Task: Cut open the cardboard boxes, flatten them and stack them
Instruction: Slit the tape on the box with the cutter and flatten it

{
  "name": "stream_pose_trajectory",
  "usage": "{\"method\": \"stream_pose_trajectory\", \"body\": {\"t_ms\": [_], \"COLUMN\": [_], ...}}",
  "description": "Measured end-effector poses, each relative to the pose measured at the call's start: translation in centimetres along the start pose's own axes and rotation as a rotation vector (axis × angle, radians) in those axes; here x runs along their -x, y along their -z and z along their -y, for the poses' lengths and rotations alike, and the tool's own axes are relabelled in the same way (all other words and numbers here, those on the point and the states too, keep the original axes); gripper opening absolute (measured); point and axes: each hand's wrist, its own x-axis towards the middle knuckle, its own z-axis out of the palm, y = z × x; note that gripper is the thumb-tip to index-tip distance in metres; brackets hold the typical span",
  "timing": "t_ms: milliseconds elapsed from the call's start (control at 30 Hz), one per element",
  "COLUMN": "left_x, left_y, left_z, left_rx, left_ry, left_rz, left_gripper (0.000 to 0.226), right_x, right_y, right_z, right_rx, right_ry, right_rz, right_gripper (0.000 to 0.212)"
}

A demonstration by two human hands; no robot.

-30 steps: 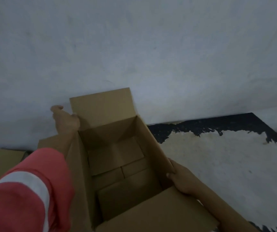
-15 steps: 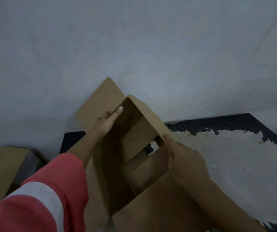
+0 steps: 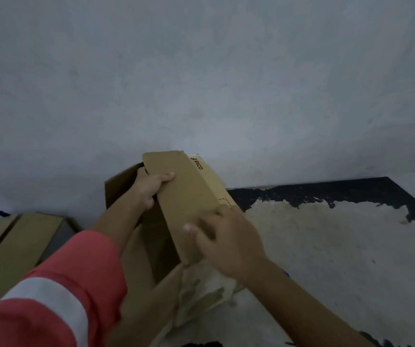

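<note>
A brown cardboard box (image 3: 186,196) marked PICO is half collapsed in front of me, its side panels folded close together. My left hand (image 3: 150,186) grips the far upper edge of one panel, thumb on top and fingers curled behind it. My right hand (image 3: 224,239) lies over the nearer end of the same panel, thumb pointing left and fingers wrapped round its right edge. A lower flap (image 3: 201,291) hangs crumpled beneath my right wrist. No cutting tool is in sight.
Flattened cardboard sheets (image 3: 18,241) lie at the lower left. A grey wall (image 3: 201,83) fills the upper view, close behind the box. The floor (image 3: 339,246) to the right is pale with a dark peeling border.
The open box has been pressed nearly flat. My left hand moved from inside the box to the panel's top edge, and my right hand slid over the panel's near end.
</note>
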Motion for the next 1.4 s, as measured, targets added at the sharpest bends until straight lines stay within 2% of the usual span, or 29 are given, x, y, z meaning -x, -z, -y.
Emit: {"method": "stream_pose_trajectory", "body": {"t_ms": [67, 100, 167, 200, 233, 300, 367, 467, 533, 667, 767, 933, 1000, 1067, 1133, 1200, 1300, 1400], "left_x": [0.3, 0.5, 0.7, 0.9, 1.3, 2.8, 4.5, 7.6, 9.2, 9.2, 8.2, 8.7, 9.5, 10.4, 10.7, 10.5, 10.2, 10.2], "left_y": [1.2, 1.7, 2.6, 2.9, 3.1, 3.1, 2.7, 0.7, -0.7, -0.2, 0.4, 0.0, -0.8, -1.5, -2.0, -2.1, -2.1, -1.5], "left_z": [0.1, 0.2, 0.7, 0.9, 1.1, 1.3, 1.6, 2.5, 3.9, 5.0, 4.0, 4.1, 4.1, 3.9, 3.8, 3.5, 2.8, 1.1], "left_rx": [-0.031, -0.1, -0.385, -0.547, -0.678, -0.839, -0.899, -0.976, -1.072, -1.239, -1.289, -1.39, -1.395, -1.361, -1.29, -1.208, -1.114, -0.936], "left_ry": [0.011, -0.01, -0.127, -0.185, -0.211, -0.217, -0.179, -0.041, -0.019, -0.21, -0.272, -0.208, -0.209, -0.201, -0.185, -0.174, -0.145, -0.2], "left_rz": [0.006, -0.006, -0.096, -0.164, -0.234, -0.306, -0.271, -0.108, -0.072, -0.132, -0.09, -0.04, -0.033, -0.025, -0.039, -0.061, -0.078, -0.02], "left_gripper": [0.062, 0.062, 0.066, 0.07, 0.071, 0.063, 0.063, 0.103, 0.121, 0.115, 0.111, 0.107, 0.096, 0.086, 0.082, 0.088, 0.099, 0.093], "right_x": [-1.8, -2.7, -4.0, -4.2, -4.3, -4.2, -4.1, -4.1, -3.6, -2.0, -1.4, -2.2, -2.7, -3.1, -3.6, -4.0, -4.2, -3.7], "right_y": [-0.6, -1.3, -2.6, -3.3, -4.0, -5.1, -6.0, -6.6, -6.1, -4.6, -4.4, -4.2, -3.5, -2.4, -0.8, 1.2, 4.5, 6.9], "right_z": [-2.7, -4.3, -6.4, -7.0, -7.3, -7.0, -6.9, -7.3, -7.3, -6.0, -5.6, -7.2, -8.2, -9.2, -10.0, -10.1, -8.3, -5.6], "right_rx": [-0.035, -0.08, -0.299, -0.429, -0.552, -0.755, -0.861, -1.001, -1.066, -1.148, -1.216, -1.206, -1.153, -1.094, -1.026, -0.943, -0.903, -0.976], "right_ry": [-0.114, -0.211, -0.392, -0.436, -0.442, -0.402, -0.384, -0.421, -0.457, -0.381, -0.445, -0.749, -0.791, -0.795, -0.739, -0.626, -0.456, -0.346], "right_rz": [-0.043, 0.001, 0.142, 0.194, 0.241, 0.317, 0.369, 0.449, 0.482, 0.529, 0.492, 0.38, 0.316, 0.201, 0.039, -0.059, -0.019, 0.172], "right_gripper": [0.06, 0.073, 0.115, 0.131, 0.138, 0.134, 0.134, 0.133, 0.124, 0.066, 0.062, 0.057, 0.053, 0.04, 0.028, 0.025, 0.027, 0.031]}}
